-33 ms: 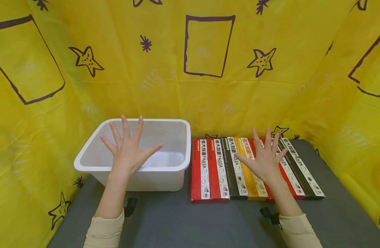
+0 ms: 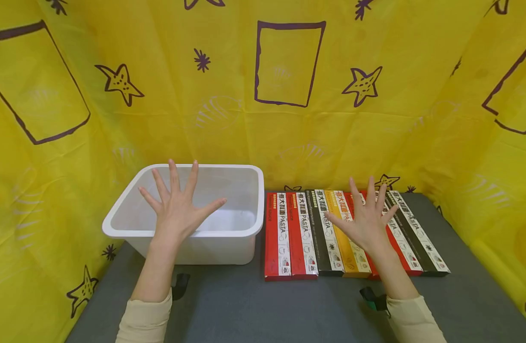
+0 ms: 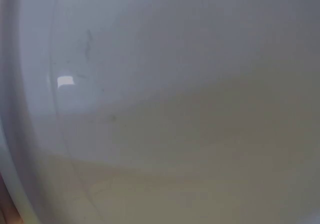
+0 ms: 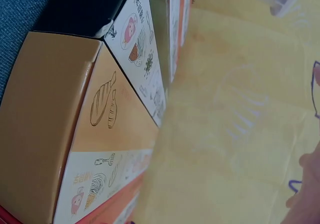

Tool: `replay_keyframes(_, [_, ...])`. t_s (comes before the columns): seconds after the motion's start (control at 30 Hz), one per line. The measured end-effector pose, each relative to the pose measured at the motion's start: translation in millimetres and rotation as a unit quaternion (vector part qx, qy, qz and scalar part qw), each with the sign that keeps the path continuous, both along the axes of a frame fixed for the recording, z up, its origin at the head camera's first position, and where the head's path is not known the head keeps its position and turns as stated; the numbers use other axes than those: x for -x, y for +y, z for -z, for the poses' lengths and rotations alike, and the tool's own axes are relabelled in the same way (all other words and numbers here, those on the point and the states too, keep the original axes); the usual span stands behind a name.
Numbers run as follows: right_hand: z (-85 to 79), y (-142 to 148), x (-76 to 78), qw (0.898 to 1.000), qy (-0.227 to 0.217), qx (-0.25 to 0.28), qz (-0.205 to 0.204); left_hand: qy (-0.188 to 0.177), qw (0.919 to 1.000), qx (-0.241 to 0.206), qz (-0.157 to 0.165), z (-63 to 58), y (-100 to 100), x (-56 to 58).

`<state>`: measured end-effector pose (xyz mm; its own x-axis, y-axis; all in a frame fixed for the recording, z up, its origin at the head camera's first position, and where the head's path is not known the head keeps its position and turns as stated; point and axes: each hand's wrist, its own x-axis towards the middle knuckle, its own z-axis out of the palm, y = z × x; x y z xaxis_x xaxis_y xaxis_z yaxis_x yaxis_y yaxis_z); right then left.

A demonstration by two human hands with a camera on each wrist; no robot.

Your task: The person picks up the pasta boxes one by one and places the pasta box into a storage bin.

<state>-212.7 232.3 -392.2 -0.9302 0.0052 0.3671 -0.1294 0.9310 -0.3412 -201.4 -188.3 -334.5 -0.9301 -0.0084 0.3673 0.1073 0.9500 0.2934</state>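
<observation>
My left hand [image 2: 175, 212] is held up with its fingers spread, over the front rim of a white plastic bin [image 2: 228, 234]; it holds nothing. The left wrist view is filled by the bin's smooth inside [image 3: 175, 108], with a sliver of skin at the lower left corner. Fingers also spread, my right hand [image 2: 368, 226] hovers above a row of long pasta boxes and covers part of it. A red box [image 2: 277, 247], a black box [image 2: 320, 243] and an orange box [image 2: 345, 247] lie side by side. In the right wrist view the orange box's end [image 4: 45, 119] is close.
Another black pasta box [image 2: 421, 252] ends the row at the right. The dark grey tabletop [image 2: 263, 309] runs beneath everything. A yellow cloth [image 2: 228, 138] with drawn starfish hangs behind and at both sides. Dark straps [image 2: 180, 286] show at both wrists.
</observation>
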Motion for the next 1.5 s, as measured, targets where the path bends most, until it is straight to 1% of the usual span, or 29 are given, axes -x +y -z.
replay_keyframes(0.3, [5.1, 1, -1.9, 1.000, -0.008, -0.002, -0.006, 0.002, 1.0000, 0.003, 0.003, 2.0, 0, 0.0])
replay_keyframes(0.53, [4.6, 1, -3.2, 1.000, -0.006, 0.009, -0.012, -0.007, 0.9999, 0.003, 0.008, -2.0, -1, -0.5])
replay_keyframes(0.67, [2.0, 2, -4.4, 1.000, 0.002, 0.023, -0.012, -0.002, 0.9999, -0.006, 0.012, -4.1, -6, -0.3])
replay_keyframes(0.77, [1.8, 4, -5.5, 0.999, 0.015, 0.039, -0.011, 0.008, 0.9990, -0.038, 0.024, -5.4, -12, -1.7])
replay_keyframes(0.83, [2.8, 6, -6.8, 0.998, 0.026, 0.052, -0.013, 0.020, 0.9968, -0.070, 0.035, -5.9, -18, -3.2])
replay_keyframes(0.93, [5.2, 11, -8.9, 0.996, 0.044, 0.074, -0.023, 0.045, 0.9904, -0.121, 0.049, -5.6, -29, -5.0])
replay_keyframes(1.03, [9.5, 18, -9.5, 0.995, 0.049, 0.086, -0.028, 0.079, 0.9834, -0.154, 0.054, -4.4, -41, -6.0])
replay_keyframes(1.13, [12.9, 25, -10.5, 0.995, 0.039, 0.093, -0.020, 0.106, 0.9790, -0.166, 0.050, -3.8, -54, -7.7])
replay_keyframes(1.2, [14.1, 30, -12.1, 0.995, 0.031, 0.097, -0.012, 0.117, 0.9768, -0.174, 0.046, -3.6, -62, -9.2])
replay_keyframes(1.37, [19.4, 45, -18.0, 0.994, 0.020, 0.108, -0.012, 0.117, 0.9745, -0.190, 0.022, -3.1, -83, -12.5])
replay_keyframes(1.5, [26.7, 59, -22.6, 0.994, 0.005, 0.109, -0.012, 0.113, 0.9724, -0.204, -0.013, -2.4, -99, -11.6])
